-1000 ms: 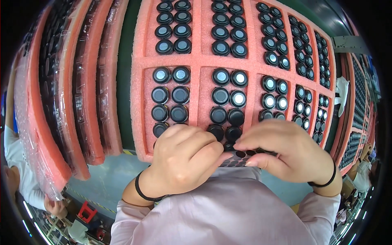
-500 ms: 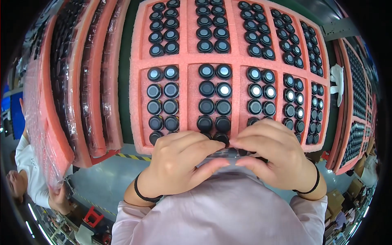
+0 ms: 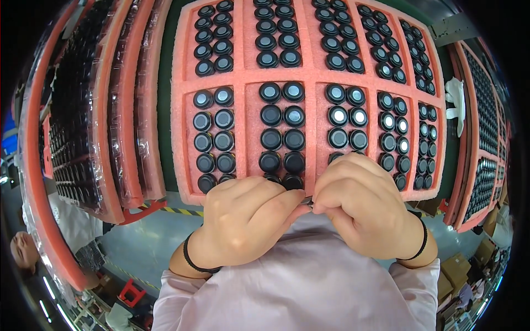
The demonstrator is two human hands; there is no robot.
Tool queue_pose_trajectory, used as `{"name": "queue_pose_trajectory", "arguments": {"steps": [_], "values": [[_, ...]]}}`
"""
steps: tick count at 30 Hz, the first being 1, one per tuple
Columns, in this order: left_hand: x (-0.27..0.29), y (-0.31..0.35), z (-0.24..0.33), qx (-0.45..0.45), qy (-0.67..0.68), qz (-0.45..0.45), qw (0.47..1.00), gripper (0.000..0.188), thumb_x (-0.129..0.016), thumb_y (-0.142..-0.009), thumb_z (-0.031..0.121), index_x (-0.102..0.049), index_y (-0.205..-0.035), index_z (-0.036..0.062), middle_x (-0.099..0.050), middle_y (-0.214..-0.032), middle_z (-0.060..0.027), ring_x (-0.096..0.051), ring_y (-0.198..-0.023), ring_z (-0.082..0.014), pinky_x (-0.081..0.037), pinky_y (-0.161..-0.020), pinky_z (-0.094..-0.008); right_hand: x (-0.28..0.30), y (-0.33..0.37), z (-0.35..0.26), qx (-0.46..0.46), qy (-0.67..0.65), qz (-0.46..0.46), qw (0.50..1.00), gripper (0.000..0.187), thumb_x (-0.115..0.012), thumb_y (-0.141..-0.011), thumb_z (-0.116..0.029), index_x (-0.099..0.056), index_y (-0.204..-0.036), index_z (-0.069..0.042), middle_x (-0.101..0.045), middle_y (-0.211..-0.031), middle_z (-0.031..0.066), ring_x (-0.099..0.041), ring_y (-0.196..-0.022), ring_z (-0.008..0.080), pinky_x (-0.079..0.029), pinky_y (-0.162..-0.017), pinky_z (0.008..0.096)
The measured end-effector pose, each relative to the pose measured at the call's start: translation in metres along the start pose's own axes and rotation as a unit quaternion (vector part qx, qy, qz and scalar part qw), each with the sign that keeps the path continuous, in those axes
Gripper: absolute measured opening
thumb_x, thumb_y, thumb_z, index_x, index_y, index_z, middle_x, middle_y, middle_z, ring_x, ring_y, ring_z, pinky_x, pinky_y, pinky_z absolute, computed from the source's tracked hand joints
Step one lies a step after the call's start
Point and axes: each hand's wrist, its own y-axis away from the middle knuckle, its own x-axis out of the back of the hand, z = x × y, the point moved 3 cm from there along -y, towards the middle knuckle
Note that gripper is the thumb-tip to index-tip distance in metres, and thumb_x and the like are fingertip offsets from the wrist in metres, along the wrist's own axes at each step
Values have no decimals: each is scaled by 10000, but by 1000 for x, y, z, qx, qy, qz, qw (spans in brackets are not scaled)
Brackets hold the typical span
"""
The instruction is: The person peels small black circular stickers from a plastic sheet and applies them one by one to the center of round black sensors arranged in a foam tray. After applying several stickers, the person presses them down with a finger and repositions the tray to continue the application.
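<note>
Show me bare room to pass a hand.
Green strip between tray and left trays, probably tight for a hand; narrow rib across tray's middle. Crowded: paired discs, and near edge around left hand and right hand.

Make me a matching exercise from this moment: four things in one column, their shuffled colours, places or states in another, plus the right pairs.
Things
1. foam tray
2. round parts
3. white cloth
4. left hand

Descriptions
A. Off to the right of the tray
B. Fingers curled, at the tray's near edge
C. Pink and divided into sections
D. Black, set out in paired columns

Right pairs: 1-C, 2-D, 3-A, 4-B
</note>
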Motion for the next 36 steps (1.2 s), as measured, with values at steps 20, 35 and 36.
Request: {"name": "queue_pose_trajectory", "arguments": {"steps": [20,35,36], "values": [[4,2,-3,47,62,-25,997,280,-871,-730,140,-710,-925,19,-648,-745,-78,-630,-602,-241,-505,-516,-337,-7,0,-3,32,30,-18,999,284,-694,-640,82,-569,-842,-75,-623,-901,90,-611,-786,303,-476,-689,398],[7,-11,-4,52,95,-8,994,225,-849,-781,142,-713,-908,17,-663,-723,-89,-634,-592,-250,-504,-525,-337,9,-9,-5,13,44,-20,999,339,-719,-669,130,-574,-895,-76,-633,-906,83,-592,-809,293,-460,-741,392],[6,-11,-4,50,93,-5,994,225,-849,-782,146,-713,-908,20,-663,-725,-88,-635,-594,-249,-504,-526,-337,10,-10,-5,11,39,-29,999,342,-725,-678,130,-573,-904,-76,-635,-907,80,-591,-812,292,-458,-748,391]]}}
